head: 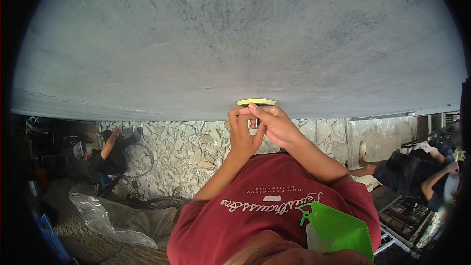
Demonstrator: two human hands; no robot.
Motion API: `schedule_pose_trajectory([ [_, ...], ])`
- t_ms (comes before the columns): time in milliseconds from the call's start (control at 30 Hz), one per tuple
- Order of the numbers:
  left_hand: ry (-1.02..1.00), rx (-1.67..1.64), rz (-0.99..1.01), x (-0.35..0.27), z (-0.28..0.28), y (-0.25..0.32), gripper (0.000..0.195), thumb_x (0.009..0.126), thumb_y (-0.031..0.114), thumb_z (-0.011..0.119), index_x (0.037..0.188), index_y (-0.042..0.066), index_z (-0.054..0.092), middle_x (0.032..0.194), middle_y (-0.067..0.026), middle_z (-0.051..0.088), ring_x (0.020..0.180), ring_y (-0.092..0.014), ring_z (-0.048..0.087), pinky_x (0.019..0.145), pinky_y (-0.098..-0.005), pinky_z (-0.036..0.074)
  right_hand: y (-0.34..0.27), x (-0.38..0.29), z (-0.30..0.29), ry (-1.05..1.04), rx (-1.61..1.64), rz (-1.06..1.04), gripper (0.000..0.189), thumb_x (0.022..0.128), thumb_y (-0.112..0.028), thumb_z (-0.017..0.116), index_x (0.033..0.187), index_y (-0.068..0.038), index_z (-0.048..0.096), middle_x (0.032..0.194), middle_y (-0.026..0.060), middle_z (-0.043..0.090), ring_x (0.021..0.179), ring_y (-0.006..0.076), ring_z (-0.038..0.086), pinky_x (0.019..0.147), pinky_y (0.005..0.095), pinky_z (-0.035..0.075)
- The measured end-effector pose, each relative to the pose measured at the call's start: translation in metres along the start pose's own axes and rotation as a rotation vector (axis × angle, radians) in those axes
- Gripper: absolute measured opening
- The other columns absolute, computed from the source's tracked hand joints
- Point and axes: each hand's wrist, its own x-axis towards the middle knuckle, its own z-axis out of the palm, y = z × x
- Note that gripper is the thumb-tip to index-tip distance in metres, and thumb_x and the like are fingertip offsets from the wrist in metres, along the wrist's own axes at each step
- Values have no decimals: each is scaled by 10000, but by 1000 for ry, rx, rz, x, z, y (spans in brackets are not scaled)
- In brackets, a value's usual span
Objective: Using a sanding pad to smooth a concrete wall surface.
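Both of my hands meet in front of my chest, near the lower edge of a large grey surface with darker mottling. Between their fingers is a round pad with a yellow rim and a dark backing, close against that surface; whether it touches cannot be told. My left hand has bent fingers around the pad's underside. My right hand pinches there too, its thumb just below the yellow rim. A short shiny metal piece shows between the hands. Fingers hide most of the pad's back.
Broken pale stones cover the ground below. At left, a person in dark clothing is near a hose and a clear plastic sheet. Another person is at right, beside metal frames. A green pouch lies against my chest.
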Motion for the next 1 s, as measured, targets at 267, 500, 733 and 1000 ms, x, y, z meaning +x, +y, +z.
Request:
schedule_pose_trajectory([
  [267, 178, 38, -100, 5, -85, -66, 276, 809, 93, 654, 1017, 34, 482, 981, -99, 424, 902, -228, 407, 739, -347, 369, 54, 82, 95, -74, 6, -46, 385, 1013, -312, 550, 1135, 28, 684, 1092, 63, 669, 979, 114, 550, 850, 281, 448],
  [500, 230, 120, -130, 2, -118, -84, 258, 826, 139, 663, 1002, 43, 500, 947, -81, 407, 898, -231, 401, 754, -342, 346, 76, 114, 129, -136, 14, -52, 366, 1026, -281, 528, 1188, 20, 658, 1070, 52, 652, 988, 120, 550, 855, 281, 447],
  [733, 155, 88, -85, -3, -80, -62, 264, 815, 112, 667, 1013, 40, 507, 1003, -95, 446, 915, -242, 427, 766, -350, 364, 57, 69, 90, -75, 60, -115, 389, 1022, -303, 534, 1206, 19, 652, 1007, 29, 625, 882, 106, 484, 801, 265, 429],
  [1000, 70, -151, 39, -64, 41, -57, 363, 911, 221, 655, 1186, 34, 509, 1218, -152, 507, 996, -232, 517, 785, -345, 413, 12, -32, -51, 122, -38, -154, 393, 1008, -338, 554, 1171, -2, 676, 984, 10, 605, 847, 88, 490, 773, 244, 428],
])
